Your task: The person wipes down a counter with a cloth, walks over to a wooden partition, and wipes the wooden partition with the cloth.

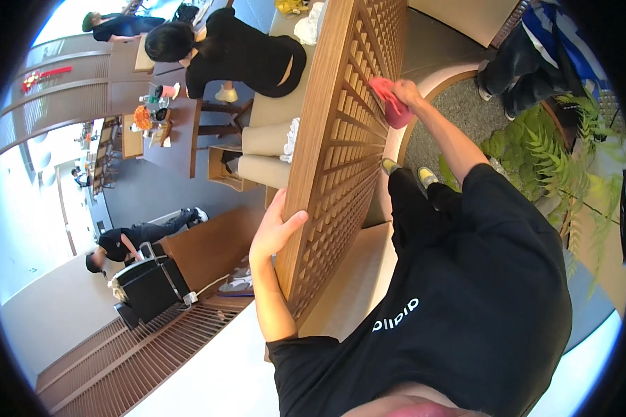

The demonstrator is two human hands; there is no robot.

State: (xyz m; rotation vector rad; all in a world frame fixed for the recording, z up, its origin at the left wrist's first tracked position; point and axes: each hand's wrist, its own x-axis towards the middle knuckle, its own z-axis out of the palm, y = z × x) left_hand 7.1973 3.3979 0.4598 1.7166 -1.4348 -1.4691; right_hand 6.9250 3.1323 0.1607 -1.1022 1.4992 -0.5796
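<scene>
A wooden lattice partition (321, 130) with a thick top rail runs up the picture in front of me. My left hand (275, 229) grips its top rail, thumb on the near side and fingers over the far side. My right hand (408, 94) holds a crumpled red cloth (394, 109) against the lattice, farther along and lower down. Part of the cloth hangs below my fingers. My feet in yellow-grey shoes (426, 176) stand beside the foot of the partition.
Right of me lies a gravel bed (443, 122) with moss (521, 138) and a fern (568, 140). Another person's legs (532, 78) stand beyond it. Past the partition, a person in black (245, 57) leans by a bench and a table (172, 135). A person stands near a black cart (151, 286).
</scene>
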